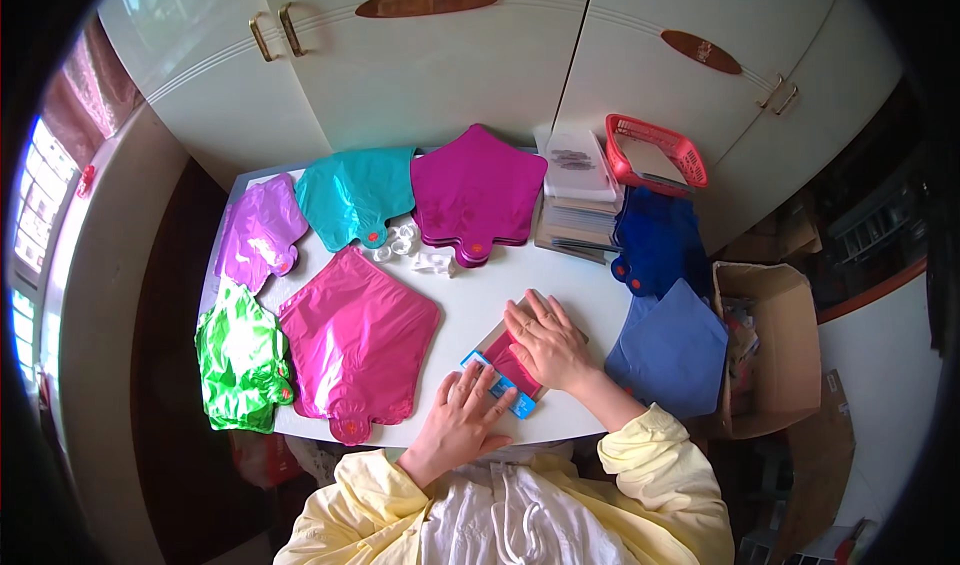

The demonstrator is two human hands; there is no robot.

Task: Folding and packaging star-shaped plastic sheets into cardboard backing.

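Note:
On the white table in front of me lies a flat packet (pixel 516 367), with pink foil on a brown card and a blue printed strip along its near end. My right hand (pixel 548 343) rests flat across the pink foil and card, fingers stretched out. Over the blue strip (pixel 522 403) lie the spread fingers of my left hand (pixel 462 413). Neither hand grips anything. To the left of the packet is a stack of pink flat foil balloons (pixel 362 340); blue flat pieces (pixel 672 350) lie to its right.
Around the table (pixel 470 310) lie foil balloons: green (pixel 240 360), lilac (pixel 262 227), teal (pixel 355 193), magenta (pixel 478 185) and dark blue (pixel 660 240). Clear rolls (pixel 398 240) sit mid-back. Stacked cards (pixel 580 210) and a red basket (pixel 690 160) stand back right, a cardboard box (pixel 790 345) beyond the right edge.

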